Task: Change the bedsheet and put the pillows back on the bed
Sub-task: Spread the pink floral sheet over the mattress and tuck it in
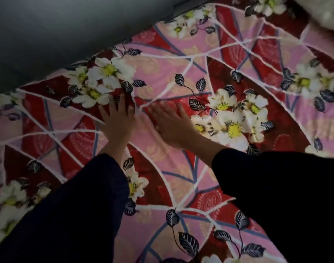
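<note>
left hand (117,120) and right hand (171,126) press flat, fingers straight, on bedsheet (162,73) running lower-left to upper-right.

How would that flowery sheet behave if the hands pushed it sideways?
Probably floppy: the sheet shows a soft crease between the flat left hand and right hand. Pushed, it would likely bunch into wrinkles rather than slide whole. It looks thin, so probably light.

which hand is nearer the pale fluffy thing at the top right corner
Right. The right hand lies flat on the red and pink floral bedsheet, well short of the pale fluffy thing; the left hand lies further left.
</note>
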